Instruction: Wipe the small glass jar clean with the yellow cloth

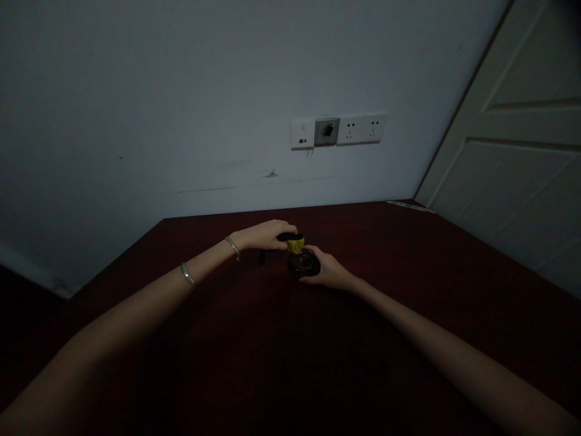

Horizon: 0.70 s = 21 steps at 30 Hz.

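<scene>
In the head view, my right hand is closed round the side of a small glass container, thumb and fingers curved against its wall; the container sits at the middle of the frame, on the dark red tabletop; its glass is see-through but dim, and I cannot tell whether anything lies inside. My left hand, coming in from the lower left of the frame, grips a black-and-yellow piece from above; the yellow part is right at the top of the container, though I cannot make out whether it goes into the mouth or only covers it; a small dark thing shows just under my left fingers, too dim to name. I wear a chain bracelet and a bangle on this arm; a row of wall sockets is above centre, towards the upper right.
</scene>
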Each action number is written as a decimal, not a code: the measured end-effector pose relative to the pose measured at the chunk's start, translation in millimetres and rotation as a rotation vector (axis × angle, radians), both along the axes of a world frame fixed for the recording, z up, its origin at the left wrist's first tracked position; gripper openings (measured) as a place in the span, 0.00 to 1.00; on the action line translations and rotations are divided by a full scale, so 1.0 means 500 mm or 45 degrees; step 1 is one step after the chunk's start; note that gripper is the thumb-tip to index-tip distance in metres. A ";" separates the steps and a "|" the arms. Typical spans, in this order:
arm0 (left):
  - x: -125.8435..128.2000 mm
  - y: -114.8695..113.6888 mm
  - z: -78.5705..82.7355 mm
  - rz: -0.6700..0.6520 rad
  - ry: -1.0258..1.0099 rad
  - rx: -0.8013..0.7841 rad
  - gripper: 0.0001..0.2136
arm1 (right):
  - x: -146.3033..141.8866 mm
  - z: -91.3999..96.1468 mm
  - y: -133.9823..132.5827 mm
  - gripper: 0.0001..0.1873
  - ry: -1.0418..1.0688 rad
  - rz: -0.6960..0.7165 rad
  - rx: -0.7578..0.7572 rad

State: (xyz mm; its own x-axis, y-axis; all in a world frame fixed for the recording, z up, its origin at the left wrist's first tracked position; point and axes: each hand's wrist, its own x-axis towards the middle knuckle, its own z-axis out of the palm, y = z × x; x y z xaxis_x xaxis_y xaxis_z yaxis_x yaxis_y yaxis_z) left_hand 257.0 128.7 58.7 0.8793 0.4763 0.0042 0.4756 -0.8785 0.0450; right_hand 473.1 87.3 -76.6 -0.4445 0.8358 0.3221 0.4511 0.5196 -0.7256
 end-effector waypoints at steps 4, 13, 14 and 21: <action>-0.002 -0.012 0.023 0.005 0.130 0.171 0.17 | 0.000 -0.003 0.001 0.46 -0.008 -0.013 0.014; 0.071 -0.031 0.023 -0.298 0.390 0.309 0.08 | 0.000 0.002 0.000 0.41 -0.009 -0.002 0.018; 0.081 -0.031 0.021 -0.292 0.415 0.293 0.09 | 0.000 0.002 0.000 0.41 -0.007 -0.001 0.011; 0.110 -0.038 0.011 -0.080 0.501 0.173 0.12 | 0.000 -0.001 0.000 0.43 -0.002 -0.020 -0.010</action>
